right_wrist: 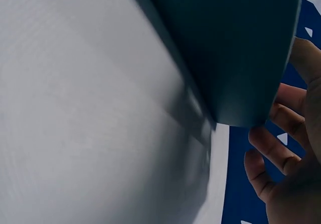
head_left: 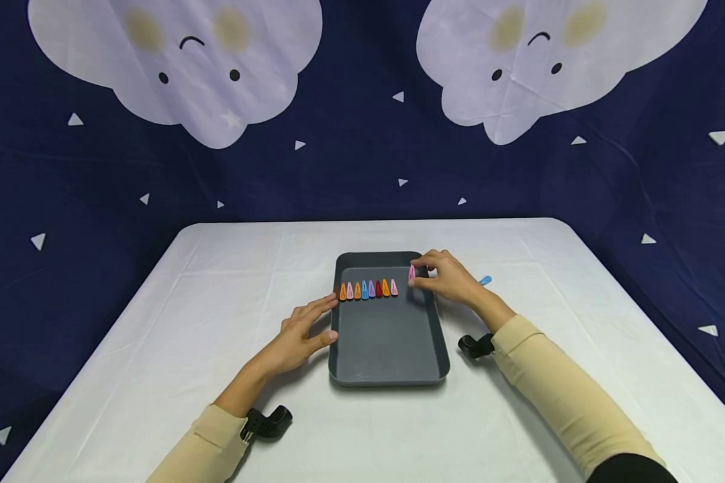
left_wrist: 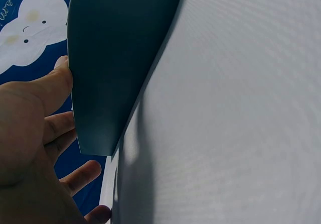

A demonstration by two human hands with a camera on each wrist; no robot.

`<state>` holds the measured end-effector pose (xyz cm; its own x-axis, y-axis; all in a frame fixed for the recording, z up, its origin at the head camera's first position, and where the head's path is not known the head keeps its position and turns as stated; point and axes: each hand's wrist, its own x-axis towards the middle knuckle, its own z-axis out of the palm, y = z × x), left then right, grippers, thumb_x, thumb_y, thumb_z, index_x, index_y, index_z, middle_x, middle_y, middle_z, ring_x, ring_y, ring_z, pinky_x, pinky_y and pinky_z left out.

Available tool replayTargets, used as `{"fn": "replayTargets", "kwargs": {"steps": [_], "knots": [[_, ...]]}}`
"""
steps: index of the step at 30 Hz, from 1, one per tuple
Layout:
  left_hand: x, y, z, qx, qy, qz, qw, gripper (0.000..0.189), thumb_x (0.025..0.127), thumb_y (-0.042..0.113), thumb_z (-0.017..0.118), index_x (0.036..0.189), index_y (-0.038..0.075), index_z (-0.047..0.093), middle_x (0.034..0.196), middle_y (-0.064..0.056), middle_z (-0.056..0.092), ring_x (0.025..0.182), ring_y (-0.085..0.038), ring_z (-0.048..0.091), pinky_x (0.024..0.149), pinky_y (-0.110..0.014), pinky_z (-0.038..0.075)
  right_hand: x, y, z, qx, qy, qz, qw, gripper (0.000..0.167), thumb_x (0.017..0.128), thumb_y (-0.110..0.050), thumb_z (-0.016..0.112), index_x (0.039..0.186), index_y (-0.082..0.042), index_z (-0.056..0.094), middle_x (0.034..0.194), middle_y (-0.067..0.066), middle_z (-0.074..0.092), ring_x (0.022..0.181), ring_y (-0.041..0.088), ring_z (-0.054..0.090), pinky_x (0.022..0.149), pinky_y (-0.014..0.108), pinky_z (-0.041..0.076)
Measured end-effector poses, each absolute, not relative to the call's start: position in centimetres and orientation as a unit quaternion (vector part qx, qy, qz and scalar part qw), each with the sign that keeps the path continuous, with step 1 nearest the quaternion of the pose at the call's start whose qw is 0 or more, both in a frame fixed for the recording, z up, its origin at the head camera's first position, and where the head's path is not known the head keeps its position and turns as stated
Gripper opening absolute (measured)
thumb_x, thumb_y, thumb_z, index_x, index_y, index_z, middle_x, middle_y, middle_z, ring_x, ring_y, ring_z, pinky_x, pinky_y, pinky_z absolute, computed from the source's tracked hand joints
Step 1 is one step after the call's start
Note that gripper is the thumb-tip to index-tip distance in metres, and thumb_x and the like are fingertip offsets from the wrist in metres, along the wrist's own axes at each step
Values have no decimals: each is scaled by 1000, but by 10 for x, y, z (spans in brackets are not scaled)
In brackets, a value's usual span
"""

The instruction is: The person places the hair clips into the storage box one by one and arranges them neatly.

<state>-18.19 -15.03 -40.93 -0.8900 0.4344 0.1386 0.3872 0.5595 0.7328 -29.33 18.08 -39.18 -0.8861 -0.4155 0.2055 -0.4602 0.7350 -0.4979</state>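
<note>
A grey tray [head_left: 387, 342] lies on the white table, with a side-by-side row of snap hair clips [head_left: 371, 289] across its upper part, in orange, pink, blue, purple and red. Between thumb and fingertips, my right hand [head_left: 450, 276] pinches a pink hair clip [head_left: 412, 272] over the tray's upper right, right of the row. My left hand [head_left: 299, 339] rests with spread fingers against the tray's left rim. In the left wrist view, its thumb [left_wrist: 60, 81] touches the tray wall [left_wrist: 115, 68]. The pinched clip is hidden behind the tray wall [right_wrist: 230, 58] in the right wrist view.
A blue hair clip [head_left: 486, 280] lies on the white table [head_left: 248, 268] beyond the right wrist, partly covered by it. Black wrist cameras [head_left: 268, 424] hang from both sleeves close above the table. A dark blue cloth [head_left: 362, 181] with clouds hangs behind the table.
</note>
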Motion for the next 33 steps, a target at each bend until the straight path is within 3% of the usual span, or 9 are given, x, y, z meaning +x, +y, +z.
{"fn": "replayTargets", "kwargs": {"steps": [7,15,33], "knots": [[-182,-150,-409,235,880,411,27,59,92,33,59,144,12,40,155,4,30,133,-27,31,97,-51,20,-296,176,-398,242,-929,280,29,52,80,-39,73,121,-9,64,123,10,61,102,27,48,92,44,40],[-182,-150,-410,235,881,410,29,59,92,33,59,144,12,39,155,5,29,134,-27,30,98,-52,20,-300,169,-404,249,-929,270,37,48,79,-35,75,117,-8,67,118,9,64,93,25,44,81,34,36],[-182,-149,-411,237,881,410,23,60,92,34,59,144,12,39,155,1,31,134,-29,30,98,-53,20,-303,159,-402,249,-945,213,-6,48,79,-35,74,118,-9,67,115,11,64,92,27,43,80,35,36]]}}
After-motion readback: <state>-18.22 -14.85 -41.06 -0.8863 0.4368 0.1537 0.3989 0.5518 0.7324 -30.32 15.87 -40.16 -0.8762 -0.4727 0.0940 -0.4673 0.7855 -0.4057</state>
